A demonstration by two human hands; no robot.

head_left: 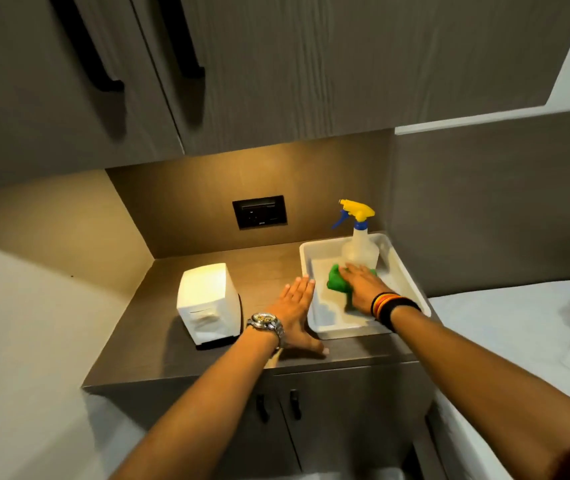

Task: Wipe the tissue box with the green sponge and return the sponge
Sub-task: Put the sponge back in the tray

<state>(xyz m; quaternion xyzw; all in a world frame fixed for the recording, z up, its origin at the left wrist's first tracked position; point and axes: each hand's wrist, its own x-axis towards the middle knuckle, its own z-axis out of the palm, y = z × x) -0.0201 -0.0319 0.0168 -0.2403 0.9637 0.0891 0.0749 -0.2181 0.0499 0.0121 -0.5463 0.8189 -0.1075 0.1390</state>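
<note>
One green sponge [337,282], in the white tray [411,282] right of centre, under the right hand [363,284]; fingers laid flat over it, whether gripping cannot be told. One tissue box [207,303], upright on the desk [159,344], left of both hands. Left hand [295,303], nearer it, fingers straight and together, empty. One spray bottle [359,242], upright in the tray.

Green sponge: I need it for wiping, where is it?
In the white tray at the counter's right, under the right hand, before the spray bottle.
</note>
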